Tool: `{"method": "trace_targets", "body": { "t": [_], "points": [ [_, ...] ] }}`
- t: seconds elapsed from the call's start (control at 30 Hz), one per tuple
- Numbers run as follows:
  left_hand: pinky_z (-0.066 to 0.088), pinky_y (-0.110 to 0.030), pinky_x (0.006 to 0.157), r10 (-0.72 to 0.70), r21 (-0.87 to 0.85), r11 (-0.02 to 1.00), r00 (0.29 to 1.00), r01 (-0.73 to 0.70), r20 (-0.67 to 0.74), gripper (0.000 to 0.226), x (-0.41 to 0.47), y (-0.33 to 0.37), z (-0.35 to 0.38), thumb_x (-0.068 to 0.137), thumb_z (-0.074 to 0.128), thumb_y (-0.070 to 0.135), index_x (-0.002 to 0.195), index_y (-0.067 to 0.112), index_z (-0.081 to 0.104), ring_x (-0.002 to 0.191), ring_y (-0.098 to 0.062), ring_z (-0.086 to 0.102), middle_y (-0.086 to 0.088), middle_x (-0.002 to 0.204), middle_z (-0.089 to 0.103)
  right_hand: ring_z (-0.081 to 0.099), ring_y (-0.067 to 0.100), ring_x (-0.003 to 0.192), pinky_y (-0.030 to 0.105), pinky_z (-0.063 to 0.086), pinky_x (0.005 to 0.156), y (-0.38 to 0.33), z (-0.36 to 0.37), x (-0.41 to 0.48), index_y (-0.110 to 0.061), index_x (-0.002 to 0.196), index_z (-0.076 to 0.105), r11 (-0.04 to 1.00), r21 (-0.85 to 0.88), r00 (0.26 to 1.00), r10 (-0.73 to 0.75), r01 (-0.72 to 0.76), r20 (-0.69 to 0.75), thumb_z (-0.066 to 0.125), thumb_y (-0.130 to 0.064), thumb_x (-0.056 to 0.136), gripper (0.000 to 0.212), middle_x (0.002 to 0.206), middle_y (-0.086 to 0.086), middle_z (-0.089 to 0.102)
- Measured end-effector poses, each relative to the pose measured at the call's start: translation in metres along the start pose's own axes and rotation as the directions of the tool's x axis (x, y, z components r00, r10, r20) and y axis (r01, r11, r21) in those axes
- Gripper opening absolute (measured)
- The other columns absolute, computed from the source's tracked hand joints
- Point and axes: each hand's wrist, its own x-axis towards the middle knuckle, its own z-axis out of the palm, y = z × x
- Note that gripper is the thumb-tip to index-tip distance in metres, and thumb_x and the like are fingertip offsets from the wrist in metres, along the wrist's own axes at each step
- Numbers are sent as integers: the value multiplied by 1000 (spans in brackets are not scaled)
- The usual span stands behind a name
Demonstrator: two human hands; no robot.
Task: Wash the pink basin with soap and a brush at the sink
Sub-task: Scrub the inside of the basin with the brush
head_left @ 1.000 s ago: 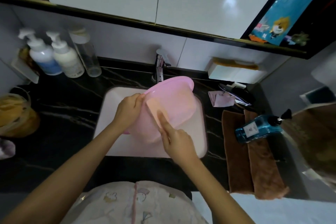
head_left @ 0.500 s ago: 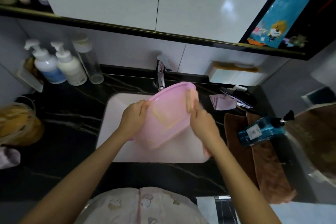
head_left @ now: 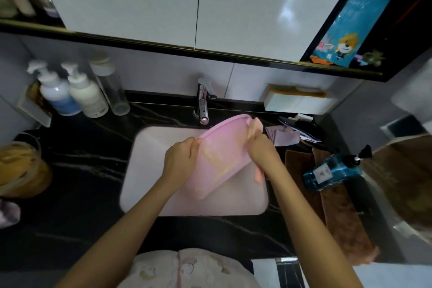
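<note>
1. The round pink plastic basin is held tilted above the white rectangular sink, between the two hands, with its open side turned toward the person. Yellowish smears, judged to be soap, are seen on its inner wall.
2. The basin's near-left rim is gripped by the left hand, the fingers curled over the edge.
3. The pale pink flat brush is clasped in the right hand and pressed against the far-right rim. One end shows beyond the knuckles, and what seems to be the other end shows below the heel of the hand.
4. The step in hand is judged to be the scrubbing of the rim. It is best done with short strokes run along the edge while the basin is turned a little at a time by the left hand, so that no stretch is missed.
5. A firm left grip is advised, since a soapy plastic rim is likely to slip. The basin is best held low over the sink so that drips are caught.
6. Just beyond the hands a chrome tap stands; whether water runs cannot be told.
7. To the right of the right hand a blue transparent pump bottle lies on a brown towel. Care is advised that it is not knocked by the forearm.
</note>
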Motion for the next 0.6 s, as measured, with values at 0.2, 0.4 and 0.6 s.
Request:
{"method": "trace_targets", "body": {
  "t": [0.2, 0.4, 0.6],
  "points": [
    [32, -29, 52, -16, -2, 1000, 1000, 16, -23, 36, 0, -1, -1, 101, 35, 27, 70, 13, 49, 58, -23, 49, -2, 61, 52, 61, 27, 76, 39, 49, 71, -6, 39, -68, -18, 148, -20, 961, -117, 956, -229, 252, 182, 27, -20, 101, 66, 83, 10, 58],
    [27, -17, 49, 3, 8, 1000, 1000, -3, 16, 32, -2, 6, 2, 100, 36, 27, 74, 13, 50, 55, -15, 46, 1, 63, 51, 55, 26, 108, 37, 42, 87, -13, 12, 12, -17, 151, 9, 977, 23, 976, 212, -213, 46, 43, -22, 96, 65, 125, 13, 54],
    [26, -17, 50, -6, -6, 1000, 1000, 6, -25, 36, 4, -5, 2, 100, 35, 26, 76, 9, 56, 59, -18, 46, -2, 66, 53, 57, 19, 68, 34, 48, 69, 7, 43, -83, -21, 149, -15, 945, -57, 945, -315, 321, 94, 28, -26, 102, 64, 69, 1, 51]
  ]
}}
